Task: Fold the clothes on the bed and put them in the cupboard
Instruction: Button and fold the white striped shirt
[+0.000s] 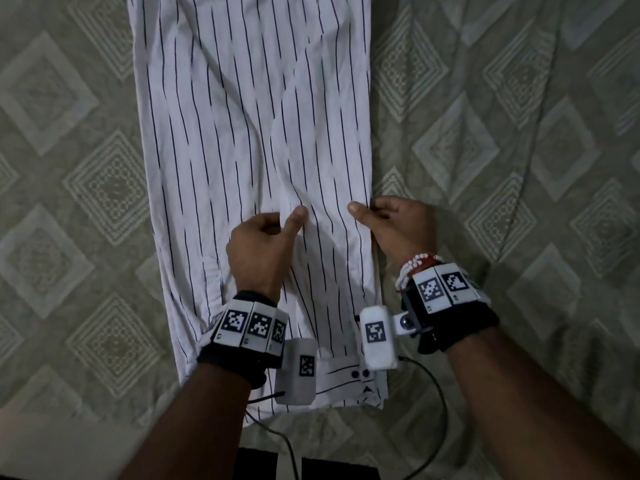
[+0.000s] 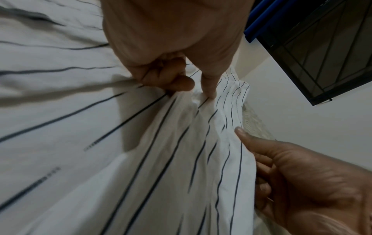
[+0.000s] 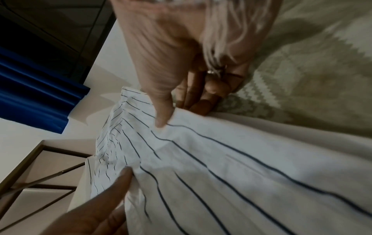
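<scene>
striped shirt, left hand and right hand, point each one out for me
striped shirt [image 1: 242,133], head view, on its flat middle panel.
left hand [image 1: 263,247], head view, on its back, fingers pinching cloth.
right hand [image 1: 398,226], head view, on its back, gripping the shirt's edge.

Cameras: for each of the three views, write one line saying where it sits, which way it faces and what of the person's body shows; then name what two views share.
Head: above, facing down at the striped garment on the patterned bedspread; both forearms, left hand, right hand.
Left wrist: along the left hand over stripes; right hand opposite.
Right wrist: along the right hand pinching the garment's edge; a left finger below.
Shared: both wrist views show the blue curtain.
</scene>
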